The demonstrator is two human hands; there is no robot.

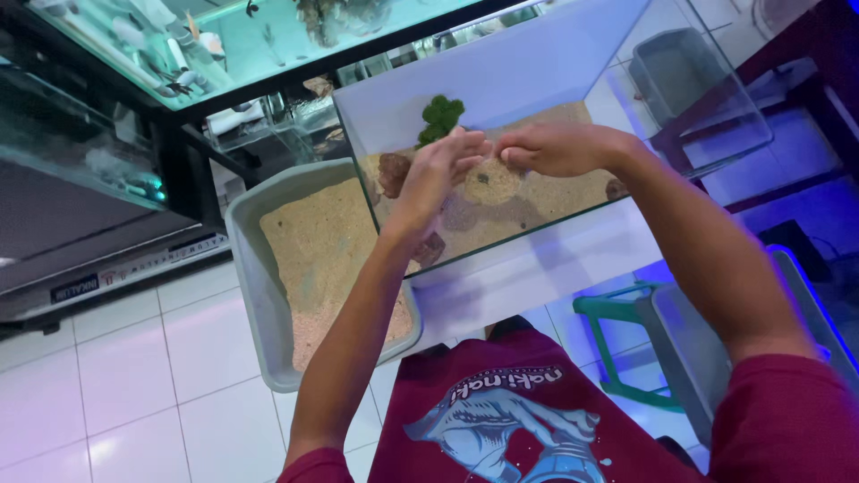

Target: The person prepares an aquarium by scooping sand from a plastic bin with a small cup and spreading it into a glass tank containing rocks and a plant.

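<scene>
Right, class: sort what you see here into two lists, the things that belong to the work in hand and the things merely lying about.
In use:
left hand
right hand
glass tank
sand bed
green plant
brown rocks
grey tub of sand

Lying about:
large aquarium
empty grey tub
green stool

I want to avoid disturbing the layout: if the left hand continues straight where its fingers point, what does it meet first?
Probably the right hand: the left hand points up and to the right, its fingertips almost at the right hand's fingers above the sand. Depth is unclear, so it might pass beside them.
</scene>
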